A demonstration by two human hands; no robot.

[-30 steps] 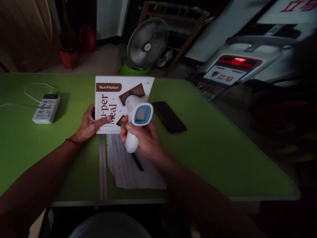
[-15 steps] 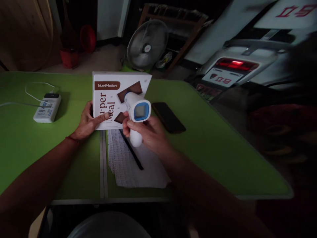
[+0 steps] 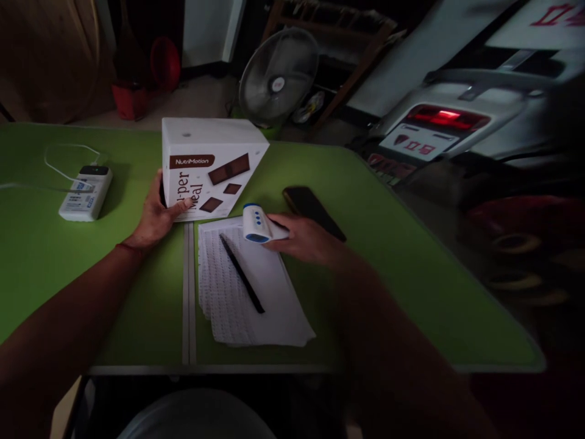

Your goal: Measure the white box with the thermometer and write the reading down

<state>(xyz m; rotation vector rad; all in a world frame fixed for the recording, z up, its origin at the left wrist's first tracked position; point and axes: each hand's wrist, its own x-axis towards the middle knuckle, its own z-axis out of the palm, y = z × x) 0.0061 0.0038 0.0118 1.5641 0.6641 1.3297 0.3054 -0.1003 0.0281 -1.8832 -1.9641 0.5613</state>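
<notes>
My left hand grips the lower left corner of a white box printed "NutriMotion" with brown pictures, its thumb across the front. The box is tilted so its top face shows. In my right hand is a white and blue infrared thermometer, lying on its side just above the papers, its handle inside my fingers. Under it a stack of written sheets lies on the table, with a black pen across them. A dark phone rests behind my right hand.
The green table spreads under everything. A white power bank with a white cable lies at the left. Beyond the table stand a fan, a red bin and a scooter with a red light.
My right hand has drawn the thermometer away from the box front, down and rightward, turning it on its side. My left hand has tilted the box, bringing its top face into view.
</notes>
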